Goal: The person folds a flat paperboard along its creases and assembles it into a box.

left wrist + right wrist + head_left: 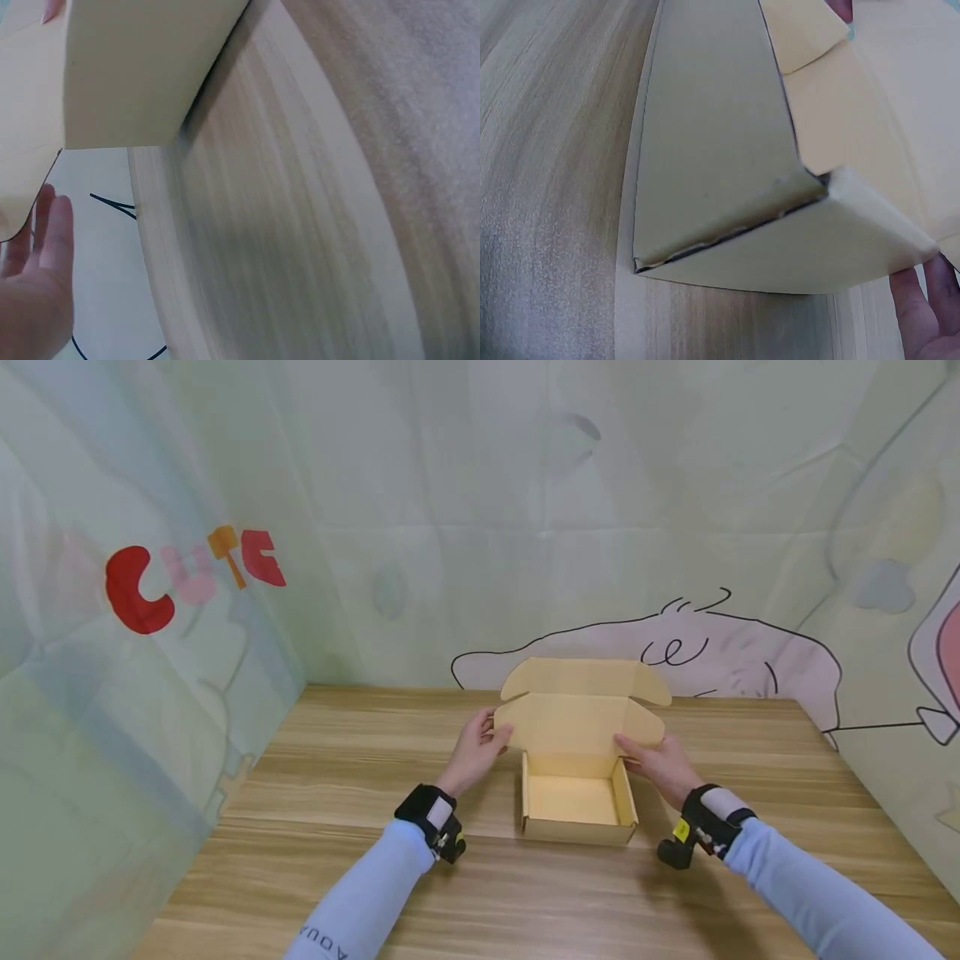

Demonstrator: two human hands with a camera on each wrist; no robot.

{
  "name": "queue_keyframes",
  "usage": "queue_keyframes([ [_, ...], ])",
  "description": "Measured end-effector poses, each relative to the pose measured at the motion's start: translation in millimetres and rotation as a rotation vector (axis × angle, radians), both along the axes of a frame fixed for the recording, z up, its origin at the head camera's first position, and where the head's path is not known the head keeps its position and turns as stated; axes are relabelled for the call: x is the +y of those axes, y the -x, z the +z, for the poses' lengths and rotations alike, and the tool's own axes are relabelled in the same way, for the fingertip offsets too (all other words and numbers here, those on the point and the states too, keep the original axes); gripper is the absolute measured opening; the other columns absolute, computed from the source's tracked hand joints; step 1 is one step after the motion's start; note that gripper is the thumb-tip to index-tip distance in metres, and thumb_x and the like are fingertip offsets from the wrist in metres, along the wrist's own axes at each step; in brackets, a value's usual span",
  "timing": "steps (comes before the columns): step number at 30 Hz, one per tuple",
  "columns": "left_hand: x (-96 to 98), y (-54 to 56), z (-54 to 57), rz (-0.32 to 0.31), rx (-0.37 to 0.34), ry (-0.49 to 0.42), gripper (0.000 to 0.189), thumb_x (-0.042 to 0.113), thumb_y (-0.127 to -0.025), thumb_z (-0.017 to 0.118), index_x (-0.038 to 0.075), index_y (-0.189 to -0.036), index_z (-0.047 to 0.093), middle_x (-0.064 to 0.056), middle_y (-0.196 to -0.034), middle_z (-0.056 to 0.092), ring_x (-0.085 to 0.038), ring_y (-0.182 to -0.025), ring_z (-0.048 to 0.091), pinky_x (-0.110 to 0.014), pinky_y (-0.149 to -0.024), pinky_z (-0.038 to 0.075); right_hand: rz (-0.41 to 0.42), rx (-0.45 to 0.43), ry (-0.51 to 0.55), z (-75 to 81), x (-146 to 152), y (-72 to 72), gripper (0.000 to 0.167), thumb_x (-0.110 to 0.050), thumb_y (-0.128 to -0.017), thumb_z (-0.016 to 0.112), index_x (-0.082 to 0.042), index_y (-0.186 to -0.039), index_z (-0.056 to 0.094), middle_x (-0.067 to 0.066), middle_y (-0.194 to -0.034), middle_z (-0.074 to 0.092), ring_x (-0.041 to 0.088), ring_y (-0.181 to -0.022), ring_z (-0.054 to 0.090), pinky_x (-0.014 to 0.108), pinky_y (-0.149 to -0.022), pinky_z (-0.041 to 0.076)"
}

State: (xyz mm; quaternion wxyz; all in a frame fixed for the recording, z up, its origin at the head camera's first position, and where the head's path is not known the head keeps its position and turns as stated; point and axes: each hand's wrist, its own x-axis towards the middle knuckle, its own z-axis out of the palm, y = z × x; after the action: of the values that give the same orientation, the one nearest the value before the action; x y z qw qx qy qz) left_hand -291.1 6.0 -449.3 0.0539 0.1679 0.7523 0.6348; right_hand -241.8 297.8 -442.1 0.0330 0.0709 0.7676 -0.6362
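Observation:
An unfolded-top cardboard box (pixel 577 832) sits on the table with its lid (pixel 566 724) raised at the back. Nothing lies inside the tray part. At the lid's left side flap, my left hand (pixel 476 750) pinches the edge, thumb in front and fingers behind. My right hand (pixel 663 767) holds the right side flap (pixel 641 727), its thumb on the inner face and its fingers low behind the flap, near the box's back corner. In the left wrist view the fingers (pixel 56 240) reach past the flap's edge. The right wrist view shows the box's front wall (pixel 720 142) close up.
The wood-grain table (pixel 352 777) extends around the box on all sides. Behind it hangs a printed cloth backdrop (pixel 420 568) with cartoon drawings, and another cloth with red and orange letters covers the left side. Each wrist wears a black strap with a small camera.

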Motion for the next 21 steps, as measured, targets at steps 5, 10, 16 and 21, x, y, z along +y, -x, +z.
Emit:
queue_keyframes([
  [5, 0.7, -6.4, -5.3, -0.006, -0.084, 0.08, 0.055, 0.029, -0.104, 0.055, 0.0, -0.147, 0.04, -0.024, -0.14, 0.056, -0.037, -0.12, 0.063, -0.045, -0.099, 0.054, -0.037, 0.021, 0.025, 0.9, 0, 2.3, 0.053, -0.028, -0.101, 0.06, 0.002, -0.141, 0.044, -0.024, -0.094, 0.064, -0.008, -0.09, 0.063, 0.019, -0.086, 0.057],
  [10, 2.8, -14.7, -11.5, -0.06, -0.195, 0.141, 0.065, 0.039, -0.102, 0.056, 0.002, -0.151, 0.035, -0.026, -0.149, 0.049, -0.038, -0.125, 0.06, -0.047, -0.1, 0.054, -0.078, 0.019, 0.076, 3.5, -1, 3.8, 0.046, -0.027, -0.101, 0.061, -0.002, -0.136, 0.048, -0.026, -0.09, 0.064, -0.007, -0.087, 0.064, 0.016, -0.081, 0.057],
  [16, 7.1, -22.6, -15.1, -0.104, -0.284, 0.099, 0.063, 0.036, -0.102, 0.057, 0.003, -0.151, 0.035, -0.031, -0.151, 0.044, -0.044, -0.129, 0.056, -0.051, -0.094, 0.057, -0.09, 0.02, 0.132, 6.4, -4, 3.3, 0.034, -0.026, -0.1, 0.064, -0.009, -0.128, 0.054, -0.027, -0.088, 0.065, -0.008, -0.086, 0.064, 0.015, -0.079, 0.056],
  [21, 9.5, -25.3, -13.2, -0.088, -0.302, 0.084, 0.062, 0.034, -0.102, 0.058, 0.006, -0.152, 0.035, -0.03, -0.147, 0.048, -0.042, -0.123, 0.06, -0.051, -0.089, 0.059, -0.097, 0.036, 0.133, 6.4, -4, 4.0, 0.035, -0.027, -0.099, 0.064, -0.011, -0.129, 0.054, -0.029, -0.088, 0.064, -0.011, -0.087, 0.062, 0.013, -0.079, 0.055],
])
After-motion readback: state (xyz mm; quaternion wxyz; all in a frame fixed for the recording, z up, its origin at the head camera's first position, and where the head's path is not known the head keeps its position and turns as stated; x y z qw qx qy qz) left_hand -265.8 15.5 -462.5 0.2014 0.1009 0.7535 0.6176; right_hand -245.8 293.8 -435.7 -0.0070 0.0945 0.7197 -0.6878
